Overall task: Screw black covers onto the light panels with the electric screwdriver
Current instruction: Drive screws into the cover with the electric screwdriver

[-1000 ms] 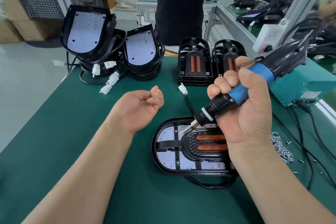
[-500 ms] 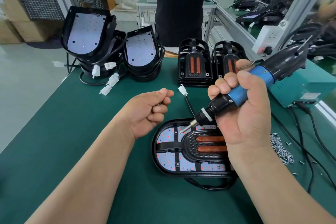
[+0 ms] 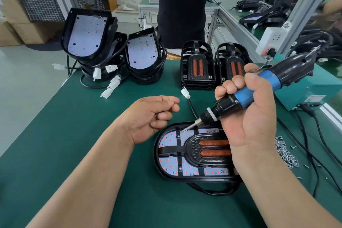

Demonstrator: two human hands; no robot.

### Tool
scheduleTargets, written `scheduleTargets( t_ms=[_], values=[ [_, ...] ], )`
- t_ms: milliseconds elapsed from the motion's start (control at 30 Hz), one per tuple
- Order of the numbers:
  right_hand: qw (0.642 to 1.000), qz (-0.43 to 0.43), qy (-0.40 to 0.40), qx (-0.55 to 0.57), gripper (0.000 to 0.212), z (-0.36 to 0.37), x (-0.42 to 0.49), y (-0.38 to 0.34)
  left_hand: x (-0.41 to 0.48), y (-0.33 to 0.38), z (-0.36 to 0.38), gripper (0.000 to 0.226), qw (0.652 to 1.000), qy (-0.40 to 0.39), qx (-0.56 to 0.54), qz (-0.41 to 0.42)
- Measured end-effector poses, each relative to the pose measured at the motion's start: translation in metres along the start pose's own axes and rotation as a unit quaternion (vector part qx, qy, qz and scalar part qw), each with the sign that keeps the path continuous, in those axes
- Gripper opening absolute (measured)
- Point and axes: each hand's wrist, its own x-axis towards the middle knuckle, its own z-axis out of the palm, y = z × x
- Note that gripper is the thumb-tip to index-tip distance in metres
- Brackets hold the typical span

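Black cover (image 3: 192, 146) on light panel (image 3: 169, 139), screwing underway imo, bare panels (image 3: 142, 55) waiting; my right hand (image 3: 248, 122) grips electric screwdriver (image 3: 272, 79), left hand (image 3: 146, 116) half-curled, contents unclear.

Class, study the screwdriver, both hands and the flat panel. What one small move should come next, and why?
Probably stand the bit upright, press down and drive. The right hand grips the electric screwdriver, its slanted tip at the far edge of the black cover on the light panel. The left hand is off the panel; whether it holds a screw cannot be told.
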Motion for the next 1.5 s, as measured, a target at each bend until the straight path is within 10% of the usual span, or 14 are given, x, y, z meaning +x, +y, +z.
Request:
scheduleTargets(
  t_ms=[467,1500],
  values=[
    [0.99,-0.053,0.133,-0.006,0.027,-0.01,0.008,0.0,-0.002,-0.003,-0.001,0.022,0.996,-0.048,0.07,-0.011],
    [0.986,-0.034,0.157,-0.035,0.021,-0.012,0.006,0.005,-0.001,-0.005,0.008,0.018,0.996,-0.035,0.078,-0.037]
  ],
)
